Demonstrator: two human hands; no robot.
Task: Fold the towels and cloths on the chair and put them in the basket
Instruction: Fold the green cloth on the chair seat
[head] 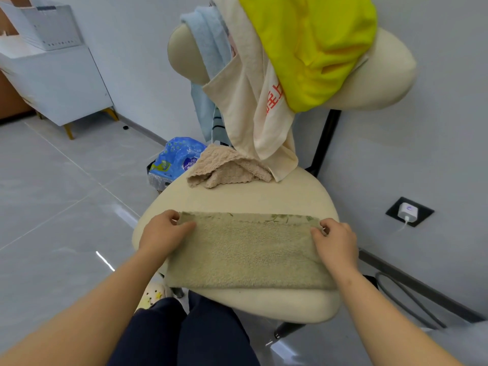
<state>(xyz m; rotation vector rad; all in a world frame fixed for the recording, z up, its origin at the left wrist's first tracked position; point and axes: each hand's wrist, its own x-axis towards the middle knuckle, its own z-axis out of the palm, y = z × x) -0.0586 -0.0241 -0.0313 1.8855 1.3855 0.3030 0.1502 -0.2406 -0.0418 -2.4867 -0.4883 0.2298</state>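
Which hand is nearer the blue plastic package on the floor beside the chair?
Left. The left hand pinches the green towel's left end, on the blue package's side; the right hand pinches the opposite end, across the seat from it.

We have a single view: a wide-angle camera on the head, facing forward and steeply down. It sits close above the chair, whose seat fills the middle while the backrest runs off the top edge. The left hand and right hand hold the towel near centre; forearms enter from the bottom corners. The floor lies left, the wall right.
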